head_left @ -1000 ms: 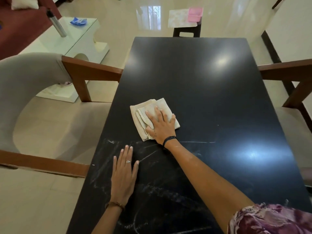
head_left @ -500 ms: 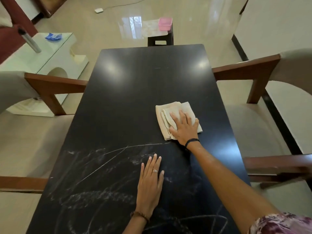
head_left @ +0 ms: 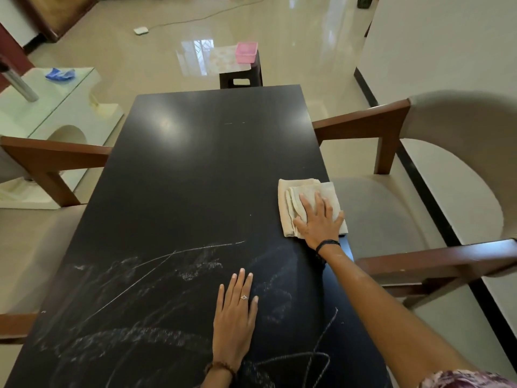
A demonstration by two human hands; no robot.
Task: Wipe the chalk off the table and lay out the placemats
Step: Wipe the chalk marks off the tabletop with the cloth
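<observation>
From my head view, my right hand point(head_left: 319, 219) lies flat on the folded beige cloth point(head_left: 296, 201), fingers point(head_left: 307, 204) straight and a little spread, pressing it down at the desk's point(head_left: 201, 163) right edge, about 3 o'clock from the middle of the top; one corner of the cloth hangs just past that edge. My left hand point(head_left: 234, 317) rests palm down on the dark surface toward 6 o'clock, fingers straight and close together, holding nothing, a ring on one of them. Chalk marks point(head_left: 134, 298), smeared scribbles and a few long thin lines, cover the near half of the desk around and to the left of my left hand; the far half toward 12 o'clock looks dark and glossy. Beyond the far end, at 12 o'clock, a patterned placemat point(head_left: 223, 61) lies on a small dark stool point(head_left: 241, 79) with a pink box point(head_left: 246, 52) sitting on it. A wooden armchair point(head_left: 419, 197) stands at 3 o'clock, and another point(head_left: 50, 161) at 9 o'clock. A glass side table point(head_left: 56, 105) with a blue cloth point(head_left: 60, 74) on top stands at 10 o'clock.
</observation>
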